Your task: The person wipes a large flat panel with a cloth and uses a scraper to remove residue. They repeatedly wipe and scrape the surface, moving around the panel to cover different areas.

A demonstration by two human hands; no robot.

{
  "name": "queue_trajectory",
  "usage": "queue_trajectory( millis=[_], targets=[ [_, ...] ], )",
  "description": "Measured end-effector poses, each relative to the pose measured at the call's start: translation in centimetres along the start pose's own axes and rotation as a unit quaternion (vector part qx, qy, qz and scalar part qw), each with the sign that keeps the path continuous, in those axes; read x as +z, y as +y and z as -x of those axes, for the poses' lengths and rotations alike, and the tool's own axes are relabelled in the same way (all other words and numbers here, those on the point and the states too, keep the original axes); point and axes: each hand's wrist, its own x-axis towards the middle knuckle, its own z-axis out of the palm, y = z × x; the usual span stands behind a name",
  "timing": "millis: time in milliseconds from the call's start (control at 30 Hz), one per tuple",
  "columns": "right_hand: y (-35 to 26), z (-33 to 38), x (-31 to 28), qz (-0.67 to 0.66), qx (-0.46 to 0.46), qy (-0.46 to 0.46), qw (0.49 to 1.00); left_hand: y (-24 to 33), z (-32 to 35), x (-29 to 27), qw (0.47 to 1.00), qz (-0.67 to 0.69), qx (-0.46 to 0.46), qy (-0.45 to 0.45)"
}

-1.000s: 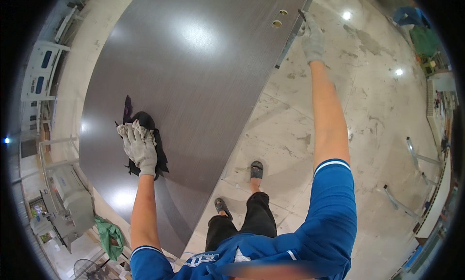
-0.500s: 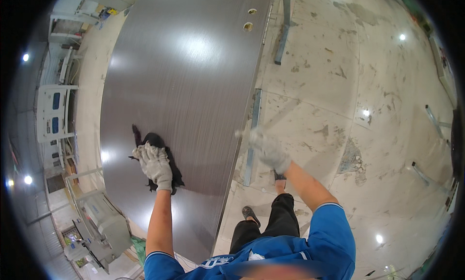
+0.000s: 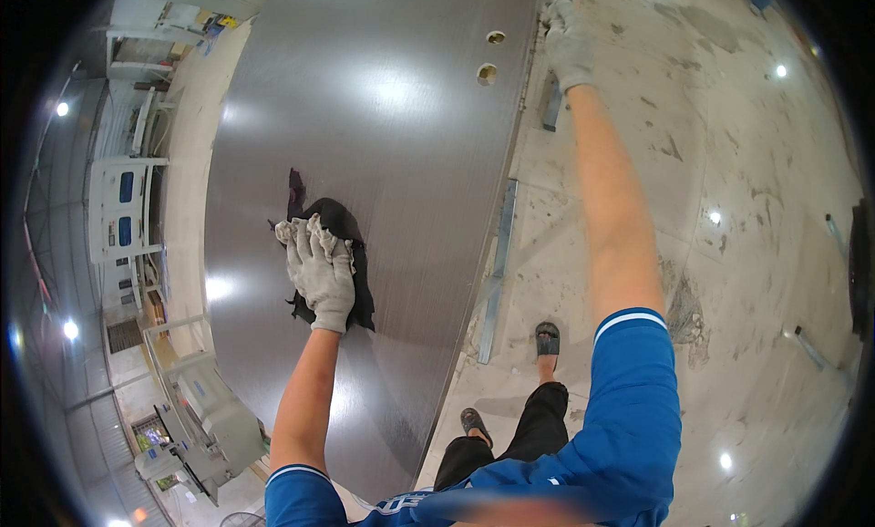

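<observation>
Grey metal door panel (image 3: 383,162) lies flat, two round holes near far right edge. Right hand (image 3: 567,36), gloved, fingers curled over panel's far right edge. Left hand (image 3: 319,272), gloved, flat, fingers together, pressing dark cloth (image 3: 351,240) on panel's near left part.

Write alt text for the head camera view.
A person's gloved left hand presses a dark cloth flat against a large grey metal panel, while the gloved right hand grips the panel's upper edge. Stained tile floor lies alongside.
</observation>
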Motion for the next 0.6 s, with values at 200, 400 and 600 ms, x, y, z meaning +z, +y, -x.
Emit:
queue_trajectory(
  millis=[200, 400, 600],
  targets=[
    [-0.1, 0.0, -0.9, 0.180, -0.145, -0.060, 0.971, 0.2, -0.3, -0.5, 1.000, 0.015, 0.015, 0.012],
    [-4.7, 10.0, -5.7, 0.063, -0.195, -0.106, 0.973, -0.5, -0.3, 1.1, 0.998, 0.006, 0.037, 0.060],
    [-11.9, 20.9, -10.5, 0.087, -0.231, -0.153, 0.957, 0.2, -1.0, 1.4, 0.990, -0.081, 0.025, 0.110]
  ],
)
